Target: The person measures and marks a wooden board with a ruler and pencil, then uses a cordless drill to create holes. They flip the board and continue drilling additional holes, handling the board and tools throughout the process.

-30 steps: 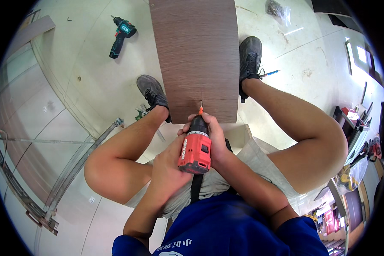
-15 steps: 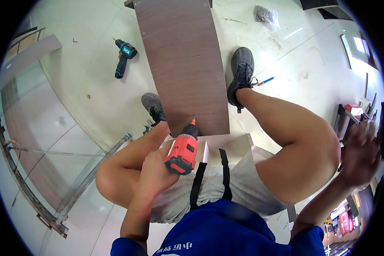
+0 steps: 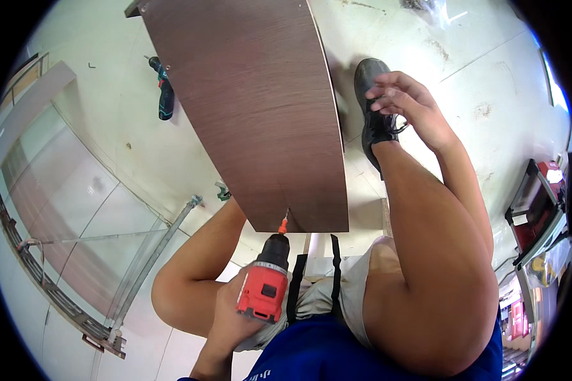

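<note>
Left hand (image 3: 231, 309) grasps the red drill (image 3: 264, 290), orange-collared bit (image 3: 283, 225) ahead of it over the brown panel (image 3: 254, 114); right hand (image 3: 414, 114), relaxed, seemingly empty, above a shoe (image 3: 368, 73) — one-handed tilt could make the bit skate, scratching the surface.

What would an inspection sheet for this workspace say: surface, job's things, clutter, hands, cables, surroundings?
Surface: brown wood-grain panel, with pale tiled floor around it.
Job's things: red drill, its orange-collared bit at the panel's near end; contact unclear.
Clutter: dark-and-teal drill on the floor, left of the panel, partly hidden.
Left hand: gripping the red drill.
Right hand: nothing seen in it; fingers loosely bent, overlapping the right shoe in view.
Cables: nothing clearly seen.
Surroundings: metal frame at left.
</note>
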The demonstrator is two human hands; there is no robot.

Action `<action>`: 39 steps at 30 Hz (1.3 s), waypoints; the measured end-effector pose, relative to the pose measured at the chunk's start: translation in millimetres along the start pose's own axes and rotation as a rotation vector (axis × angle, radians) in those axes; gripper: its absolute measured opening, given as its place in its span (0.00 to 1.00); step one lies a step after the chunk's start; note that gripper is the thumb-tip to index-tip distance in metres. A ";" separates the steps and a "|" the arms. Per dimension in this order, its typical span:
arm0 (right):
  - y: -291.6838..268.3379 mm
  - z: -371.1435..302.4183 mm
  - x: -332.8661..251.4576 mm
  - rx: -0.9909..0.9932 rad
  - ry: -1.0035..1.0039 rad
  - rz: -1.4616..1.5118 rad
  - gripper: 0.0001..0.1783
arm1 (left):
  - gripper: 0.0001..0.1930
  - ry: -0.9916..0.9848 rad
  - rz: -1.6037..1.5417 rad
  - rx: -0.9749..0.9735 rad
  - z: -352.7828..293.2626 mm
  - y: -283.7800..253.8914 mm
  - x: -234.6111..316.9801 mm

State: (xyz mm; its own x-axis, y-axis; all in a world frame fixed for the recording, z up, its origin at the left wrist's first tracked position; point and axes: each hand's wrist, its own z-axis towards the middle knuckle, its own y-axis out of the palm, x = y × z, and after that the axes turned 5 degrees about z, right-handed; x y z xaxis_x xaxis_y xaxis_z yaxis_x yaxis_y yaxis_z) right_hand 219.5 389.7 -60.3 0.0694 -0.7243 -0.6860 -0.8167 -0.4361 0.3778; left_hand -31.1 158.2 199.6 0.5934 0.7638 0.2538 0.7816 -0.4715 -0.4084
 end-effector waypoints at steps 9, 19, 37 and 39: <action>48.4 25.7 -30.8 -0.473 0.067 0.100 0.33 | 0.24 -0.058 0.029 -0.049 -6.1 0.8 -18.2; 68.3 37.4 -34.2 -0.411 -0.065 -0.029 0.22 | 0.25 -0.005 0.097 -0.049 -6.2 5.9 -21.6; 66.5 41.7 -31.1 -0.446 -0.109 -0.082 0.22 | 0.23 -0.018 0.139 -0.085 -6.2 3.2 -16.8; 65.1 38.1 -30.3 -0.440 -0.118 -0.084 0.22 | 0.22 -0.046 0.120 -0.059 -10.3 8.3 -17.8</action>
State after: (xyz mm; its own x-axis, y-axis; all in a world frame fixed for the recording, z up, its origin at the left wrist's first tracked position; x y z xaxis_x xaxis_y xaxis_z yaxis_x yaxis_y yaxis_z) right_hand 142.4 403.5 -38.6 0.0383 -0.6218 -0.7822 -0.4881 -0.6947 0.5283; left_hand -33.2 136.1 200.7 0.6747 0.7194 0.1649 0.7164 -0.5847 -0.3805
